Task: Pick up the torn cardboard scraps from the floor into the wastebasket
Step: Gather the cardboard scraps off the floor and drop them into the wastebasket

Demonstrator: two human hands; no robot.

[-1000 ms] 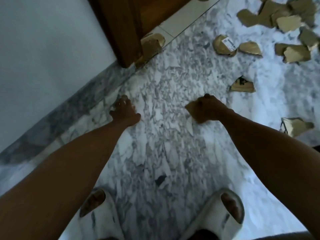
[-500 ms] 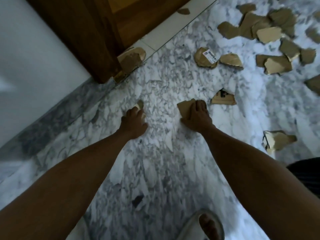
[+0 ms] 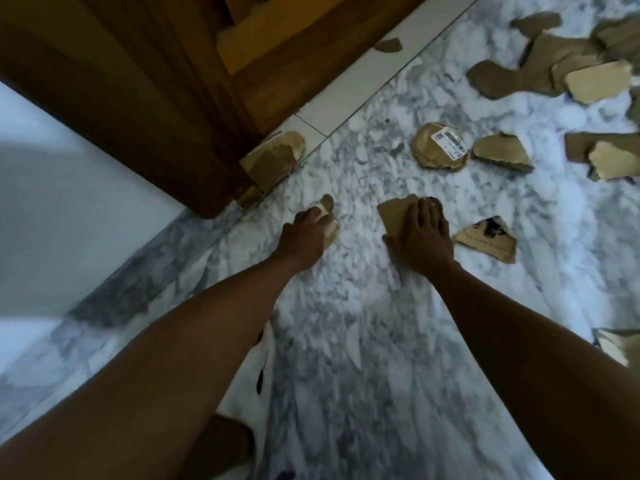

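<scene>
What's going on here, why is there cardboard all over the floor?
A person is bent over a marble floor, gathering torn cardboard. The left hand pinches a small scrap; the right hand has its fingers over a flat brown piece. Many scraps lie beyond, including one with a printed label and one wedged by the wooden door frame. No wastebasket is in view.

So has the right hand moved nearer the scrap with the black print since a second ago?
Yes. The right hand now lies just left of the black-printed scrap and grips a flat scrap; earlier a wider strip of floor separated them.
</scene>
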